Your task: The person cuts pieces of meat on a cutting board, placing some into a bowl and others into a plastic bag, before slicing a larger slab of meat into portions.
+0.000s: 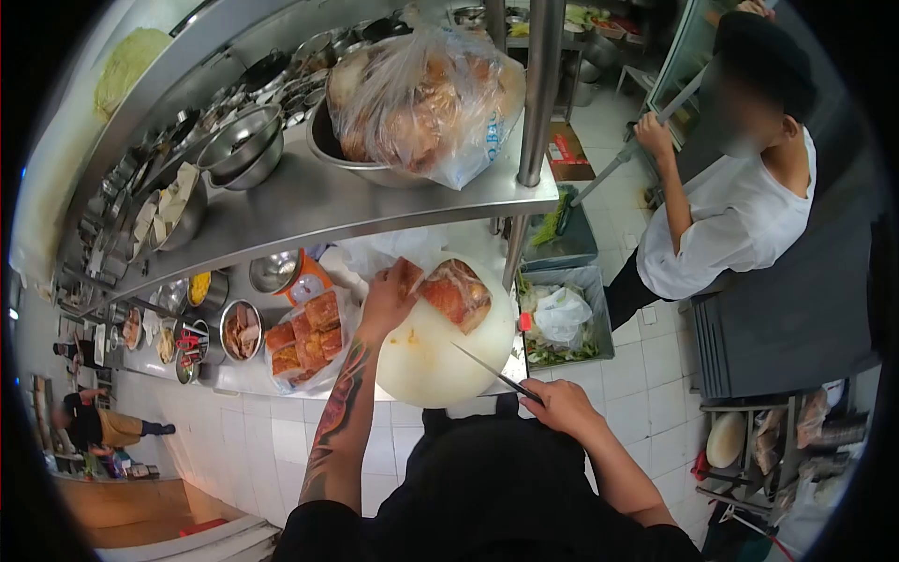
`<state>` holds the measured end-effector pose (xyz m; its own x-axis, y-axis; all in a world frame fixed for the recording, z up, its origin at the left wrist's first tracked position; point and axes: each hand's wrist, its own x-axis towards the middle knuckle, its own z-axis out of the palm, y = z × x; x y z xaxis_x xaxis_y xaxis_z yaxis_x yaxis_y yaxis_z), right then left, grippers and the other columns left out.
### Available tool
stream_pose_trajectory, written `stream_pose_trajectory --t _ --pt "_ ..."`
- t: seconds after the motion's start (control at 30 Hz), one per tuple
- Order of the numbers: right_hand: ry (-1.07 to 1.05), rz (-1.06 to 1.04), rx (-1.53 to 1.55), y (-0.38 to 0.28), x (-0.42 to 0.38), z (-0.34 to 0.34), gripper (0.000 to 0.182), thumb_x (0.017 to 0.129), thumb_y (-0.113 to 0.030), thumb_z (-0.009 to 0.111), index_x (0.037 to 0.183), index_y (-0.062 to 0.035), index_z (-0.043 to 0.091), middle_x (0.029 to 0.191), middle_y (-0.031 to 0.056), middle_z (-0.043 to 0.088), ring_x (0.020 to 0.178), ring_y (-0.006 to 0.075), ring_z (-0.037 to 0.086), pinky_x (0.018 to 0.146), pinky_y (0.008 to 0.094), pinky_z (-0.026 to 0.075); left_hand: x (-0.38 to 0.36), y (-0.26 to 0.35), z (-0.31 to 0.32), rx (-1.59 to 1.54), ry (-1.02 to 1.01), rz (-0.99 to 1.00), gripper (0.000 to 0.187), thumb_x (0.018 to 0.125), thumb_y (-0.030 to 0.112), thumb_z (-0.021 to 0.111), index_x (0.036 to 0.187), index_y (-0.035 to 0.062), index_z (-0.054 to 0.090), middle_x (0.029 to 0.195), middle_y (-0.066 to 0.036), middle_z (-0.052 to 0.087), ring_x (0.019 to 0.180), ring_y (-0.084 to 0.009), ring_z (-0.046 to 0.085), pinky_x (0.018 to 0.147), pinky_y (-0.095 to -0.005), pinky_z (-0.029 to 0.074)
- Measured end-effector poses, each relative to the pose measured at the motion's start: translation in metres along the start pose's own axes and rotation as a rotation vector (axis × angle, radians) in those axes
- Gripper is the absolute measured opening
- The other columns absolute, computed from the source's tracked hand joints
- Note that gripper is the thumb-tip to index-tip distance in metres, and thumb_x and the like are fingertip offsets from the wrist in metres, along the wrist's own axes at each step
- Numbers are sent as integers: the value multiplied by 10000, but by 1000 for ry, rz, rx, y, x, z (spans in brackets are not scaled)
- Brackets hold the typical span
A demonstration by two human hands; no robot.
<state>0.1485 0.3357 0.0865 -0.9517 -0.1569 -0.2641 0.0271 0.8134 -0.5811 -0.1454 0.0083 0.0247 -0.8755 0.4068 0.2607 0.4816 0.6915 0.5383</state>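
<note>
My left hand (382,302) is closed on a piece of roast pork (405,275) at the left edge of the round white cutting board (412,370). Beside it on the board lies a bigger slab of roast pork (456,292) with a browned top. My right hand (565,406) grips the handle of a knife (492,371). Its blade points up and left over the board's lower right part, apart from the meat. Left of the board, several browned pork pieces (304,339) lie on a plastic bag.
A steel shelf (375,211) hangs above, bearing a bowl of bagged meat (426,103). Metal bowls (242,330) stand on the counter at left. Right of the board are bins (567,318) with greens and plastic. A person (730,206) holding a pole stands at right.
</note>
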Motion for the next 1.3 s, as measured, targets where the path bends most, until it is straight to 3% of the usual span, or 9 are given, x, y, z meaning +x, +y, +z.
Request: stream_pose_trajectory --t 0.13,0.27,0.47,0.57,0.9,1.0,1.1,1.17,1.3 --pt "9 69 -3 -15 -1 -2 351 1034 -385 699 1318 -182 730 878 201 769 899 443 741 835 552 584 26 1 -12 -27 -230 -102 782 847 295 854 1565 184 567 1309 -286 646 1193 -477 665 1028 -517 557" --pt "91 140 98 -36 -7 1 344 1024 -392 714 1289 -181 776 876 209 771 893 446 741 834 545 585 9 -10 -34 -30 -253 -19 790 830 334 870 1557 178 605 1254 -242 677 1155 -441 680 1038 -486 548" --pt "133 177 149 -62 -1 9 348 1022 -400 720 1268 -167 800 880 212 774 866 454 738 828 539 587 -36 -4 -54 -186 -250 12 529 910 342 864 1402 187 749 1269 -220 671 1176 -423 673 1022 -469 555" --pt "133 172 94 -77 11 9 348 1018 -395 728 1263 -158 799 878 208 775 862 455 739 823 540 589 -42 -6 -46 -163 -152 56 528 911 355 868 1390 177 738 1295 -223 659 1178 -427 674 1022 -473 555" --pt "129 139 36 -80 37 21 342 1008 -369 745 1285 -173 782 880 194 779 868 452 743 806 536 593 -31 -10 -44 -68 -238 28 457 919 299 862 1314 134 700 1384 -280 538 1229 -483 632 1039 -496 547" --pt "153 142 38 -83 37 24 343 1004 -355 750 1293 -172 780 886 201 777 871 455 742 806 535 593 -27 -12 -48 -128 -336 -64 498 906 231 890 1333 98 671 1379 -238 551 1234 -452 640 1036 -473 559" --pt "155 154 58 -85 36 26 349 1002 -350 754 1308 -183 775 901 205 778 894 454 744 822 536 594 -25 -21 -45 -137 -292 101 491 917 119 863 1364 79 665 1362 -204 573 1223 -385 663 1021 -435 569" --pt "148 160 56 -86 35 28 357 1001 -351 756 1320 -191 772 905 204 779 904 452 745 829 535 594 -18 -25 -41 -386 -442 51 488 927 32 831 1388 69 673 1313 -157 645 1197 -284 694 1023 -388 576" --pt "137 153 60 -83 33 34 385 1000 -356 759 1355 -208 760 897 203 774 913 448 745 838 535 591 2 -37 -39 -453 -593 52 438 926 -28 812 1346 52 716 1212 -127 718 1133 -216 723 1020 -351 588"
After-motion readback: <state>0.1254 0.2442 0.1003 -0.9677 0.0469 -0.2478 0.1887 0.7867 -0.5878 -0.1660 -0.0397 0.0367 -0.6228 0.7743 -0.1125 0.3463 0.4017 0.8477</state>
